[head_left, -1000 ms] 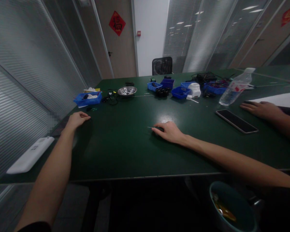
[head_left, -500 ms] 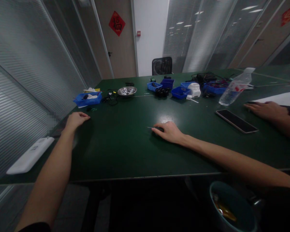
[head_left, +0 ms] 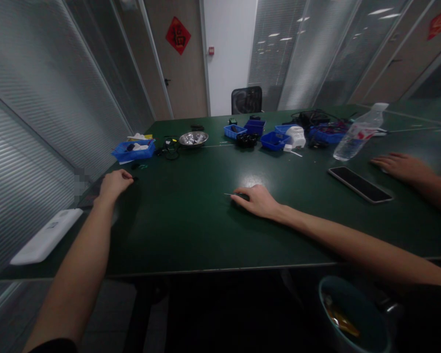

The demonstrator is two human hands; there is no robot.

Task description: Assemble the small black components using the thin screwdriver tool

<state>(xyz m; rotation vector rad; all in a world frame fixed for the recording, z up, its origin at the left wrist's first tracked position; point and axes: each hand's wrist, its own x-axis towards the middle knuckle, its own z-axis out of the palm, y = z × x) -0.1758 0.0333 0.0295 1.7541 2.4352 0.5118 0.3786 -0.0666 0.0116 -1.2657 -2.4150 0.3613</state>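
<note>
A thin, pale, straight rod [head_left: 227,194] is pinched in the right hand [head_left: 259,200], back from the near edge of the dark-green table [head_left: 176,230]. Near the left edge, a small dark piece [head_left: 135,179] is met by the left hand's [head_left: 113,185] fingertips; its grip is unclear. A light, steady pinch is advisable.

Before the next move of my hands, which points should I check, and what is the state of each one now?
1. Right hand holds the thin rod: ok.
2. Left hand has a firm grip on the small dark piece: cannot tell, too small.
3. Phone is apart from both your hands: ok.
4. Other person's hand is apart from your right hand: ok.
5. All cables are inside trays: not ok, a black cable lies beside the left blue tray.
</note>
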